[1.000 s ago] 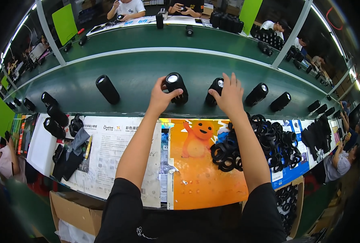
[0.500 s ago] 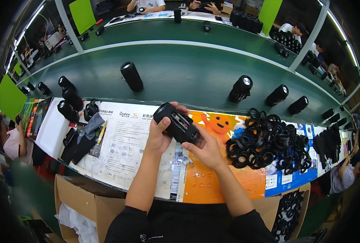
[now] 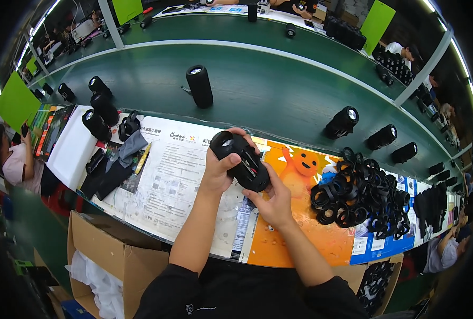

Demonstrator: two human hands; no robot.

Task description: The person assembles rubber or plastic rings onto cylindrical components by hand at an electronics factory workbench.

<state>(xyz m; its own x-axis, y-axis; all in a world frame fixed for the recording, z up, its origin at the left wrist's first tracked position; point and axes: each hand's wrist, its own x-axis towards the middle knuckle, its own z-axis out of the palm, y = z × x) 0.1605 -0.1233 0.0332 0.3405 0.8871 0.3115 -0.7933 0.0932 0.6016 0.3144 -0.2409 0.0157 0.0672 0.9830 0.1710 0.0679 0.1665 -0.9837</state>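
A black cylindrical speaker [image 3: 246, 164] is held tilted above the work table between both hands. A long slot in its side shows, with small parts inside, and its near-left end looks like an open ring. My left hand [image 3: 219, 169] is wrapped round the upper left end, thumb on top, some fingers hidden behind. My right hand [image 3: 275, 201] grips the lower right end with thumb and fingers. To the right of my hands lies a heap of black rings [image 3: 348, 186] on an orange and blue printed sheet [image 3: 300, 242].
Several black speakers stand on the green conveyor [image 3: 257, 90], one speaker [image 3: 199, 87] straight ahead. At left lie a yellow pen-like tool [image 3: 143, 159], grey cloth [image 3: 132, 149] and black fabric [image 3: 106, 178]. A cardboard box [image 3: 95, 239] sits below the table edge. Other people work around.
The view has turned, so the scene sits further right. The speaker has been turned in my hands: its ring-like end now faces up more, and both hands still hold it.
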